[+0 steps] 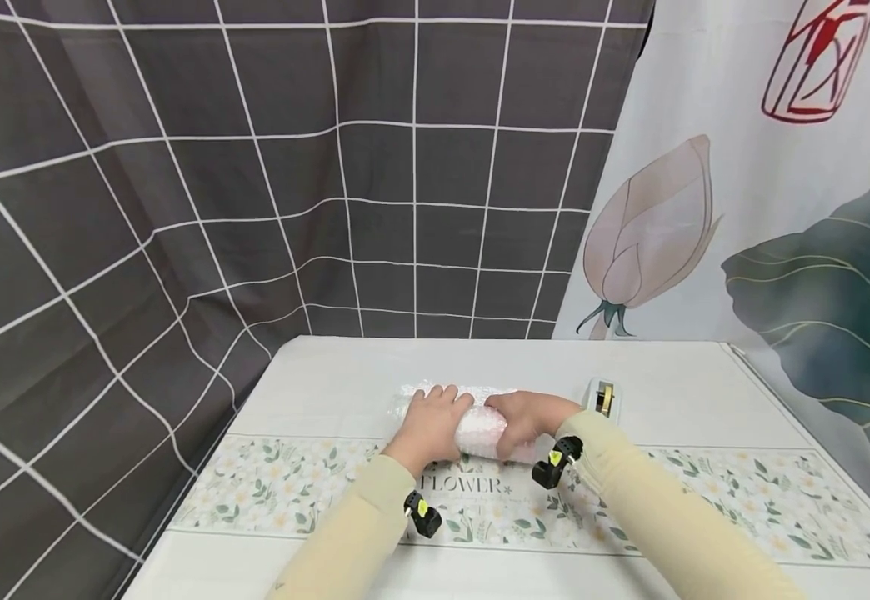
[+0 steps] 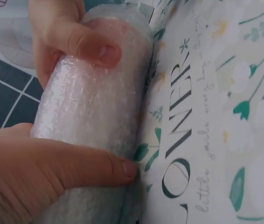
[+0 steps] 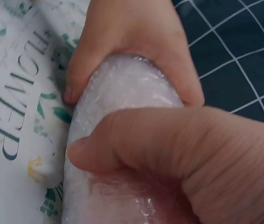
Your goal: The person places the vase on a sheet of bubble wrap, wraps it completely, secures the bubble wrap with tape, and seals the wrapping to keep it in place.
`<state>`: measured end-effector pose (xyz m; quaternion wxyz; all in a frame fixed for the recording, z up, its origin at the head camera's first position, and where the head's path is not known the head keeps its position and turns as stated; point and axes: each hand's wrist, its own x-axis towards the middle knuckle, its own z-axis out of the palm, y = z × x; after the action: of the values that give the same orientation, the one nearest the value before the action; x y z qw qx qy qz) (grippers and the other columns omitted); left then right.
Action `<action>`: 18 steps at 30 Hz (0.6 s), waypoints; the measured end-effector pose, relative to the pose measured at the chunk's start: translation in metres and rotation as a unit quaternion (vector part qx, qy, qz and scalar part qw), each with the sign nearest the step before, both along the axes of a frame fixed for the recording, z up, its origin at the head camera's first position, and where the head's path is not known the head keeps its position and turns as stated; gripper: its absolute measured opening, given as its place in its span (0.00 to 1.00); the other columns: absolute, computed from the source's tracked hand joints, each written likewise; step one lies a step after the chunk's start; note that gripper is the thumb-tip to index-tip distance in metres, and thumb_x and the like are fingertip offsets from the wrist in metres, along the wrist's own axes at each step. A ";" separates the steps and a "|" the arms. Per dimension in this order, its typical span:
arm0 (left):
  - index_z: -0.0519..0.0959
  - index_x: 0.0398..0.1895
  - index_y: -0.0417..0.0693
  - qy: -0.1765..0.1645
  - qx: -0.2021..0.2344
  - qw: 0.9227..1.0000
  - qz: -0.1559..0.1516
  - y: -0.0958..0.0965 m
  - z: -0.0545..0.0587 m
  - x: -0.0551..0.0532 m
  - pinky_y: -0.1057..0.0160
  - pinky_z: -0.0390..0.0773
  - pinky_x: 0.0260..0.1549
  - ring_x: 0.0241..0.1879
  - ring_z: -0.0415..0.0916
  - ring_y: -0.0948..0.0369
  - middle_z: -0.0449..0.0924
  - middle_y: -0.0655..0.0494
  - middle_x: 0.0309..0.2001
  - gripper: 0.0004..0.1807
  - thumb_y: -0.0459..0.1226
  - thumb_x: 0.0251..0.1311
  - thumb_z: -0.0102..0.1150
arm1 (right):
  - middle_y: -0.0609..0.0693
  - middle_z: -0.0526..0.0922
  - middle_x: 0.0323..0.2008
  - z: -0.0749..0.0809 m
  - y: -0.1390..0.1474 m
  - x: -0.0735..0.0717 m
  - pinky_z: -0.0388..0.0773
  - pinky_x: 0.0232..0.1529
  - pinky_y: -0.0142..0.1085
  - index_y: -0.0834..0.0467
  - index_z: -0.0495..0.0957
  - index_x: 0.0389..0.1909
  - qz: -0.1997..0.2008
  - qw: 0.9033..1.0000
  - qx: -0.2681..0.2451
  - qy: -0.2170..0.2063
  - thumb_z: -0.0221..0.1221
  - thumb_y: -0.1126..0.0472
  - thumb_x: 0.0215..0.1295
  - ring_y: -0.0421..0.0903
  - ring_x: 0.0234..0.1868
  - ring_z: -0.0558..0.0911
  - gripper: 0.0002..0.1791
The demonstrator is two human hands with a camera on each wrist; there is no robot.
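A roll of bubble wrap (image 1: 480,432), pinkish inside, lies sideways on the table between both hands. My left hand (image 1: 435,423) grips its left part, thumb along the near side and fingers over the top. Around the right part my right hand (image 1: 522,419) is wrapped, its thumb (image 3: 106,144) pressed on the near side. Shiny clear film (image 2: 90,98) covers the cylinder in the left wrist view. What is rolled inside is mostly hidden; only a pink tint shows through.
A tape dispenser (image 1: 603,398) with yellowish tape sits behind the right wrist. The white table (image 1: 315,383) carries a floral band printed FLOWER. A dark grid curtain (image 1: 375,167) hangs behind and at left, a lotus-print curtain (image 1: 652,225) at right.
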<state>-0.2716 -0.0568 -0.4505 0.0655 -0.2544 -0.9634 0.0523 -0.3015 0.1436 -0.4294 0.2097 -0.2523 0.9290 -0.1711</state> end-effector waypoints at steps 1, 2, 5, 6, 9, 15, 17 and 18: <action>0.71 0.63 0.59 -0.001 0.003 1.000 0.000 0.000 0.000 -0.001 0.47 0.74 0.55 0.55 0.73 0.55 0.75 0.56 0.54 0.46 0.52 0.36 0.81 | 0.45 0.81 0.46 0.001 0.001 0.001 0.78 0.51 0.46 0.55 0.74 0.61 0.007 1.000 -0.003 0.007 0.74 0.54 0.33 0.45 0.45 0.79 0.45; 0.71 0.63 0.59 -0.002 0.006 1.000 -0.002 0.000 -0.001 -0.002 0.47 0.74 0.55 0.55 0.73 0.55 0.75 0.57 0.54 0.45 0.52 0.36 0.80 | 0.46 0.81 0.48 0.001 0.002 0.002 0.77 0.54 0.47 0.56 0.73 0.63 0.011 1.000 -0.006 0.013 0.75 0.54 0.34 0.46 0.47 0.79 0.46; 0.72 0.63 0.57 -0.009 0.010 1.000 -0.007 0.000 0.002 -0.004 0.48 0.75 0.54 0.54 0.74 0.55 0.75 0.57 0.53 0.44 0.51 0.37 0.80 | 0.51 0.80 0.54 0.005 0.004 0.004 0.75 0.59 0.50 0.60 0.69 0.68 0.032 0.999 -0.005 0.042 0.76 0.53 0.37 0.50 0.53 0.78 0.51; 0.72 0.63 0.57 -0.014 0.012 1.000 -0.009 0.000 0.003 -0.004 0.48 0.76 0.54 0.54 0.74 0.55 0.76 0.56 0.53 0.44 0.50 0.37 0.79 | 0.53 0.79 0.55 0.006 0.004 0.006 0.74 0.59 0.51 0.61 0.68 0.69 0.042 0.997 -0.006 0.058 0.76 0.53 0.38 0.52 0.55 0.77 0.51; 0.73 0.64 0.56 -0.029 0.018 0.999 -0.011 0.000 0.006 -0.005 0.47 0.76 0.54 0.54 0.75 0.55 0.77 0.56 0.54 0.44 0.50 0.36 0.78 | 0.56 0.79 0.55 0.009 0.006 0.012 0.75 0.59 0.52 0.63 0.68 0.68 0.072 0.990 -0.006 0.123 0.74 0.53 0.41 0.55 0.55 0.78 0.50; 0.77 0.60 0.56 -0.081 0.044 0.996 -0.001 -0.001 0.011 -0.008 0.46 0.79 0.49 0.48 0.78 0.55 0.81 0.57 0.50 0.43 0.51 0.31 0.76 | 0.57 0.81 0.50 0.006 0.007 0.028 0.80 0.52 0.49 0.64 0.71 0.63 0.118 0.961 -0.018 0.249 0.73 0.52 0.47 0.54 0.48 0.82 0.42; 0.78 0.57 0.56 -0.104 0.053 0.993 0.000 -0.002 0.013 -0.010 0.50 0.80 0.45 0.44 0.78 0.57 0.81 0.58 0.46 0.41 0.51 0.31 0.76 | 0.57 0.81 0.49 0.004 0.008 0.031 0.81 0.51 0.49 0.64 0.71 0.63 0.119 0.953 -0.011 0.279 0.73 0.53 0.45 0.54 0.46 0.83 0.42; 0.78 0.56 0.56 -0.116 0.057 0.992 -0.001 -0.002 0.014 -0.011 0.52 0.80 0.43 0.42 0.77 0.58 0.81 0.59 0.44 0.40 0.51 0.31 0.76 | 0.57 0.81 0.49 0.002 0.009 0.033 0.81 0.51 0.49 0.65 0.71 0.63 0.119 0.949 -0.007 0.293 0.73 0.54 0.44 0.54 0.46 0.83 0.43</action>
<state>-0.2823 -0.0589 -0.4361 -0.0322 -0.2552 -0.9658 -0.0327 -0.2685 0.1529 -0.4271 -0.0546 -0.4014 0.9116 -0.0697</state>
